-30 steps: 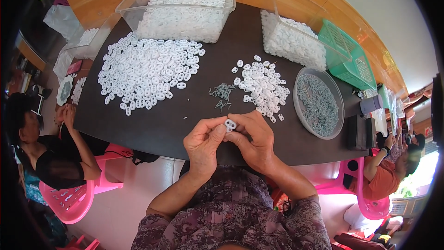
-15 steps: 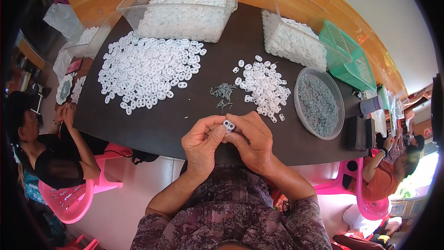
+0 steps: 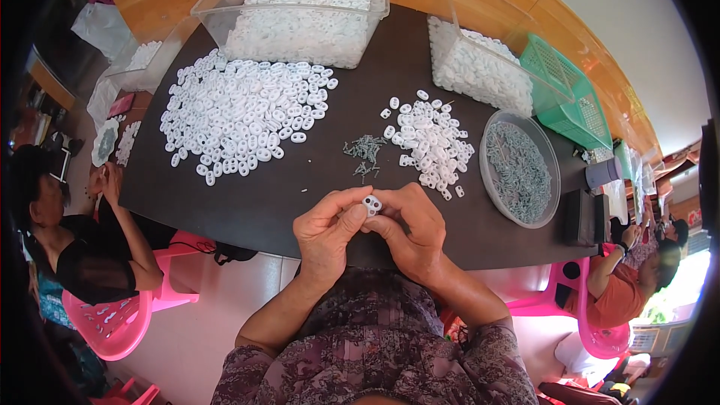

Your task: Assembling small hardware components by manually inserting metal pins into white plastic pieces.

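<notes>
Between the fingertips of both hands, near the table's front edge, sits a small white oval plastic piece [image 3: 372, 204] with dark holes in its face. My left hand [image 3: 324, 234] pinches it with thumb and forefinger from the left. From the right, my right hand [image 3: 414, 229] closes on the same piece, its thumb tip just below it. Whether a screw is in the fingers is hidden. Just beyond the hands lies a small heap of grey screws [image 3: 365, 148]. A smaller pile of white oval pieces [image 3: 431, 139] is right of it, and a large pile [image 3: 244, 116] spreads to the left.
Clear bins of white pieces [image 3: 300, 30] [image 3: 480, 71] stand at the back of the dark table [image 3: 225, 206]. At right are a round tub [image 3: 556, 187] of screws, a green basket [image 3: 592, 124] and a dark box [image 3: 579, 217]. People sit on pink chairs either side.
</notes>
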Motion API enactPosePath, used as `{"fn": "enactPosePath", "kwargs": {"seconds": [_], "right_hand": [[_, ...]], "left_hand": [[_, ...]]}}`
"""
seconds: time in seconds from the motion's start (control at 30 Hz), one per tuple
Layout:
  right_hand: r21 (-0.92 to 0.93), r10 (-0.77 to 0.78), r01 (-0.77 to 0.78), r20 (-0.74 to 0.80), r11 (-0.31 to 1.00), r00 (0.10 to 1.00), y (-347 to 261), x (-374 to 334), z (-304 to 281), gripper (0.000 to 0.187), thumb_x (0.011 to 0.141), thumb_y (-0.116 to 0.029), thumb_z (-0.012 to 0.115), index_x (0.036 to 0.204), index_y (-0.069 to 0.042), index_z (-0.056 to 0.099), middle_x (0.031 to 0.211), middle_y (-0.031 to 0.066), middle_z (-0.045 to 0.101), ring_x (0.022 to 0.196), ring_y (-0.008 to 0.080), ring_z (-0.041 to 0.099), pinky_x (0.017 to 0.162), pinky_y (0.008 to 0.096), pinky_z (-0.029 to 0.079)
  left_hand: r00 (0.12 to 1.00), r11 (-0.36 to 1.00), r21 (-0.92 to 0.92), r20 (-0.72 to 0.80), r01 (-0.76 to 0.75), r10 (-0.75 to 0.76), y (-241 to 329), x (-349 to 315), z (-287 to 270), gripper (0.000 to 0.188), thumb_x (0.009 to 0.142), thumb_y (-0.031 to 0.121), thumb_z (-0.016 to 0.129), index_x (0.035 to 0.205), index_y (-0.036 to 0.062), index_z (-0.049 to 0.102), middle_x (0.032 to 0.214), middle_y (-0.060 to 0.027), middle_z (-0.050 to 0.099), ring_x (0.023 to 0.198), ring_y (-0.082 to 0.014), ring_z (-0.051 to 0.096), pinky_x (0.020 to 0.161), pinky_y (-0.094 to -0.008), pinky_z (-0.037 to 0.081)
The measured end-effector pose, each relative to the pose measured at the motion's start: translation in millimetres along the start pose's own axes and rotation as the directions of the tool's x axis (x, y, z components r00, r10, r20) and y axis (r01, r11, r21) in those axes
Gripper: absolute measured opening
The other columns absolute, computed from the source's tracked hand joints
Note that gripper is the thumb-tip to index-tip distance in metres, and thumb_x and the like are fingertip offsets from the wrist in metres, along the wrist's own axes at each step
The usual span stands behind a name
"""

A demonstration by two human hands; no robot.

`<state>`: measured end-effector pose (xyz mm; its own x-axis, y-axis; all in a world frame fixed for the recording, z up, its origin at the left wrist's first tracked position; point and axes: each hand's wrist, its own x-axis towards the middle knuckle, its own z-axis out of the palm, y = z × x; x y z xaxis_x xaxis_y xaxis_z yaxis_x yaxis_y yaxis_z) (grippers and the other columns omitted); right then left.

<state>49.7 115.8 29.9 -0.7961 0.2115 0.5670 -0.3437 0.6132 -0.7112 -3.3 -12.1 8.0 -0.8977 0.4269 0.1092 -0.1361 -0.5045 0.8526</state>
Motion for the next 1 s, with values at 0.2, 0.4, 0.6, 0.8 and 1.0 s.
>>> {"fn": "enactPosePath", "kwargs": {"seconds": [0.2, 0.4, 0.6, 0.8, 1.0], "right_hand": [[0.021, -0.018, 0.019, -0.039, 1.0, 0.999, -2, -3, 3, 0.034, 0.069, 0.002, 0.074, 0.101, 0.0, 0.065, 0.079, 0.0074, 0.064, 0.065, 0.0202, 0.055, 0.057, 0.0304, 0.043], [0.017, -0.081, 0.083, -0.082, 0.996, 0.993, -3, -2, 6, 0.033, 0.069, 0.002, 0.075, 0.101, 0.003, 0.065, 0.083, 0.0102, 0.066, 0.066, 0.0217, 0.057, 0.058, 0.0303, 0.044], [0.035, -0.133, 0.137, -0.103, 0.99, 0.986, -2, -3, 12, 0.033, 0.07, 0.002, 0.074, 0.102, 0.004, 0.065, 0.085, 0.0116, 0.067, 0.067, 0.0226, 0.058, 0.059, 0.0308, 0.045], [0.049, -0.039, 0.042, -0.06, 0.998, 0.997, -9, -3, 12, 0.034, 0.072, 0.003, 0.073, 0.104, 0.003, 0.064, 0.082, 0.0103, 0.065, 0.068, 0.0213, 0.057, 0.058, 0.0297, 0.045], [0.095, 0.009, -0.003, -0.055, 0.995, 0.998, -12, -5, 11, 0.033, 0.073, 0.0, 0.074, 0.104, 0.002, 0.064, 0.08, 0.0086, 0.063, 0.068, 0.0204, 0.056, 0.058, 0.0289, 0.045]], "left_hand": [[0.999, 0.991, -0.131, 0.029, -0.034, 0.038, -14, 1, -5, 0.022, 0.089, 0.007, 0.064, 0.109, -0.0042, 0.064, 0.094, -0.0053, 0.064, 0.084, -0.0097, 0.059, 0.076, -0.0213, 0.048], [0.994, 0.984, -0.147, -0.003, -0.105, 0.105, -16, -2, -2, 0.021, 0.088, 0.008, 0.066, 0.105, -0.0044, 0.065, 0.088, -0.0028, 0.06, 0.082, -0.0087, 0.057, 0.075, -0.0209, 0.046], [0.983, 0.982, -0.058, -0.047, -0.178, 0.175, -15, -5, -1, 0.021, 0.088, 0.009, 0.066, 0.104, -0.005, 0.064, 0.087, -0.0022, 0.059, 0.08, -0.0078, 0.055, 0.073, -0.0209, 0.045], [0.988, 0.985, -0.085, -0.05, -0.153, 0.149, -6, -5, -1, 0.02, 0.089, 0.008, 0.065, 0.105, -0.0049, 0.063, 0.091, -0.0033, 0.061, 0.083, -0.0082, 0.057, 0.077, -0.0208, 0.046], [0.995, 0.991, -0.087, -0.038, -0.098, 0.095, 2, -9, 0, 0.021, 0.09, 0.007, 0.063, 0.107, -0.005, 0.062, 0.095, -0.0046, 0.062, 0.086, -0.0084, 0.058, 0.079, -0.0208, 0.048]]}}
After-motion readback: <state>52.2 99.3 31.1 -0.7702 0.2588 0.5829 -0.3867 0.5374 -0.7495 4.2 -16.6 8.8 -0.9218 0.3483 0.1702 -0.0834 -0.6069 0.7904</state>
